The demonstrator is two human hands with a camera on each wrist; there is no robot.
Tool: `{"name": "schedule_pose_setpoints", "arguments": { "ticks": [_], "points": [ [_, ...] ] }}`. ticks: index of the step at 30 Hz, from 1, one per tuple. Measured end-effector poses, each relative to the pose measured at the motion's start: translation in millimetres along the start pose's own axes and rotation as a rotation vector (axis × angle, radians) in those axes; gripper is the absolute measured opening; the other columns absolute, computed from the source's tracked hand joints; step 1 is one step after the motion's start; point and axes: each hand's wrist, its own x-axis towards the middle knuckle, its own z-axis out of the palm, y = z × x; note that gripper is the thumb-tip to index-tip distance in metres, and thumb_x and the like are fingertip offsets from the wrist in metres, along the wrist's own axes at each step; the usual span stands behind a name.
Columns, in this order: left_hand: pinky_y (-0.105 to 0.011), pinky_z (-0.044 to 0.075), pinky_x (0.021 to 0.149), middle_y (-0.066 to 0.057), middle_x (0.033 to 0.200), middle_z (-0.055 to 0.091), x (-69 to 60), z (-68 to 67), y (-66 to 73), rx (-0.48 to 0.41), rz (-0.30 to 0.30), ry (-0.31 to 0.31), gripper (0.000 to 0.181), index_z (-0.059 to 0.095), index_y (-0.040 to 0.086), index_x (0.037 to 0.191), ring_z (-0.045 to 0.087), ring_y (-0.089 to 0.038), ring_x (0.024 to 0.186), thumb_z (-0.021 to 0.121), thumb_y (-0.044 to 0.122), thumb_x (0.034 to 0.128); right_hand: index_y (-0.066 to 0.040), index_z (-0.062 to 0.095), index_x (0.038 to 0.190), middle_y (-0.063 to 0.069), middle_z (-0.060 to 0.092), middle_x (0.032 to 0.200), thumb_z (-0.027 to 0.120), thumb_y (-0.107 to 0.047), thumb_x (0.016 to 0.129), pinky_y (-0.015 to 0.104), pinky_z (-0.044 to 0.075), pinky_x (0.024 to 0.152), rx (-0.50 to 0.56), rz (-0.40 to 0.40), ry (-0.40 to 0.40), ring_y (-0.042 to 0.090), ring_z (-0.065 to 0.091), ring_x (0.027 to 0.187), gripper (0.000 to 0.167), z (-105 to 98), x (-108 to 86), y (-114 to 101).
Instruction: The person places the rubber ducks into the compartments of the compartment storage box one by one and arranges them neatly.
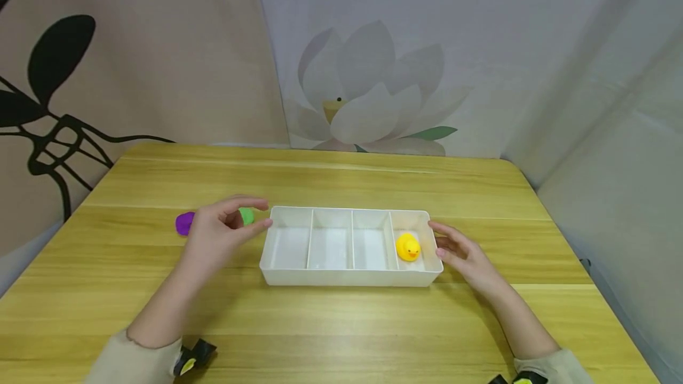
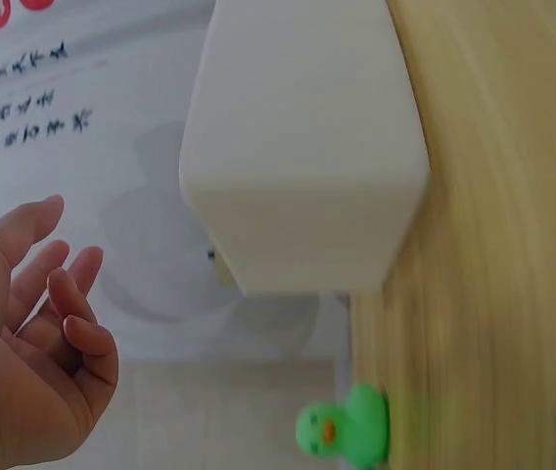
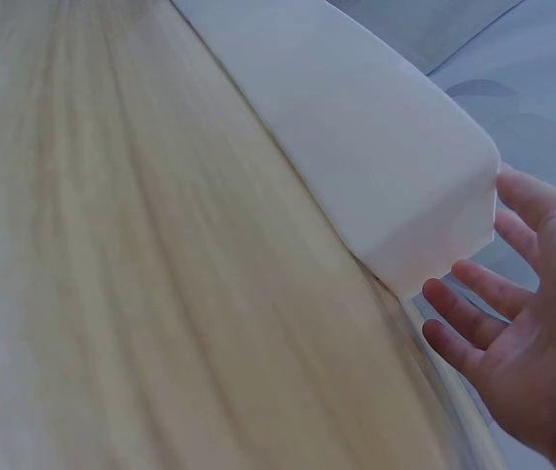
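Observation:
A white box (image 1: 352,278) with several compartments in a row lies lengthwise across the table. In its rightmost compartment sits a yellow rubber duck (image 1: 408,248); the other compartments hold nothing. My left hand (image 1: 221,225) is at the box's left end, thumb and index finger spread toward the rim. The left wrist view has that hand (image 2: 38,343) holding nothing, apart from the box (image 2: 302,127). At the opposite end, my right hand (image 1: 465,258) has loosely bent fingers beside the wall. In the right wrist view its fingertips (image 3: 513,186) meet or nearly meet the box's corner.
A green rubber duck (image 2: 354,429) stands on the table beyond the left hand, partly hidden by it in the head view. Left of it lies a purple object (image 1: 184,223), partly covered. Printed curtains (image 1: 203,46) hang behind the wooden table (image 1: 341,330).

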Motion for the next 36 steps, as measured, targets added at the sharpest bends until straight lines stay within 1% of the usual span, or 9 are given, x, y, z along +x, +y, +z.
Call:
{"name": "schedule_pose_setpoints", "arguments": {
  "ticks": [3, 9, 14, 18, 21, 24, 26, 29, 36],
  "points": [
    [-0.027, 0.031, 0.04, -0.005, 0.058, 0.048, -2.7, -10.8, -8.1, 0.015, -0.002, 0.03, 0.026, 0.073, 0.014, 0.103, 0.04, -0.015, 0.051, 0.081, 0.019, 0.0792, -0.003, 0.039, 0.144, 0.022, 0.044, 0.139, 0.055, -0.008, 0.098, 0.024, 0.046, 0.088, -0.003, 0.002, -0.001, 0.03, 0.05, 0.116, 0.049, -0.6, 0.2, 0.0],
    [-0.025, 0.035, 0.042, -0.005, 0.061, 0.054, -9.2, -30.2, -23.5, 0.038, -0.069, 0.073, 0.028, 0.072, 0.011, 0.105, 0.044, -0.015, 0.054, 0.08, 0.022, 0.0801, -0.004, 0.038, 0.144, 0.021, 0.042, 0.14, 0.055, -0.009, 0.098, 0.024, 0.046, 0.089, 0.004, 0.014, -0.006, 0.033, 0.048, 0.118, 0.05, -1.1, 0.5, 0.3],
    [-0.022, 0.041, 0.046, 0.001, 0.074, 0.064, -11.1, -46.0, -36.8, 0.079, -0.104, 0.119, 0.032, 0.071, 0.006, 0.107, 0.049, -0.012, 0.056, 0.079, 0.023, 0.0816, -0.004, 0.038, 0.145, 0.021, 0.041, 0.141, 0.054, -0.009, 0.098, 0.023, 0.046, 0.089, 0.004, 0.016, -0.007, 0.035, 0.047, 0.118, 0.049, -0.7, 0.1, -0.3],
    [-0.02, 0.047, 0.05, 0.009, 0.088, 0.068, -10.3, -58.4, -49.4, 0.042, -0.131, 0.155, 0.031, 0.07, 0.007, 0.11, 0.053, -0.01, 0.056, 0.078, 0.021, 0.0824, -0.003, 0.038, 0.144, 0.021, 0.04, 0.143, 0.054, -0.008, 0.098, 0.023, 0.046, 0.089, 0.002, 0.011, -0.008, 0.036, 0.047, 0.119, 0.049, -0.4, -0.1, -0.8],
    [-0.019, 0.045, 0.048, 0.011, 0.091, 0.068, -8.8, -66.2, -58.3, 0.033, -0.148, 0.184, 0.031, 0.071, 0.01, 0.11, 0.053, -0.01, 0.054, 0.078, 0.021, 0.0823, -0.003, 0.038, 0.144, 0.021, 0.04, 0.143, 0.054, -0.009, 0.098, 0.023, 0.046, 0.089, -0.003, 0.013, -0.005, 0.034, 0.047, 0.118, 0.049, -0.4, -0.2, -1.1],
    [-0.021, 0.037, 0.043, 0.015, 0.09, 0.066, -7.4, -71.8, -66.6, 0.075, -0.176, 0.208, 0.033, 0.071, 0.011, 0.112, 0.05, -0.009, 0.052, 0.077, 0.025, 0.0825, -0.003, 0.038, 0.144, 0.021, 0.04, 0.143, 0.054, -0.009, 0.098, 0.023, 0.046, 0.089, -0.004, 0.016, -0.002, 0.034, 0.048, 0.118, 0.049, -0.1, -0.9, -1.2],
    [-0.023, 0.034, 0.042, 0.018, 0.09, 0.064, -6.4, -74.7, -72.5, 0.105, -0.2, 0.214, 0.036, 0.07, 0.012, 0.113, 0.05, -0.009, 0.052, 0.077, 0.029, 0.0825, -0.003, 0.038, 0.144, 0.021, 0.039, 0.143, 0.055, -0.009, 0.098, 0.023, 0.046, 0.089, -0.001, 0.019, 0.0, 0.036, 0.047, 0.119, 0.049, 0.0, -1.3, -1.3],
    [-0.023, 0.034, 0.041, 0.02, 0.092, 0.063, -5.3, -78.2, -81.4, 0.11, -0.225, 0.215, 0.039, 0.069, 0.012, 0.116, 0.053, -0.01, 0.052, 0.077, 0.03, 0.0825, -0.003, 0.038, 0.144, 0.021, 0.039, 0.143, 0.054, -0.009, 0.098, 0.023, 0.046, 0.089, 0.007, 0.02, -0.001, 0.038, 0.046, 0.12, 0.049, 0.1, -1.3, -0.8],
    [-0.022, 0.044, 0.05, 0.02, 0.095, 0.063, -5.5, -86.4, -99.3, 0.1, -0.287, 0.165, 0.043, 0.066, 0.014, 0.12, 0.063, -0.012, 0.062, 0.075, 0.034, 0.0836, -0.003, 0.038, 0.145, 0.02, 0.039, 0.143, 0.054, -0.009, 0.098, 0.023, 0.045, 0.09, 0.008, 0.014, -0.002, 0.039, 0.045, 0.12, 0.049, 0.0, 0.0, 0.8]
  ]
}}
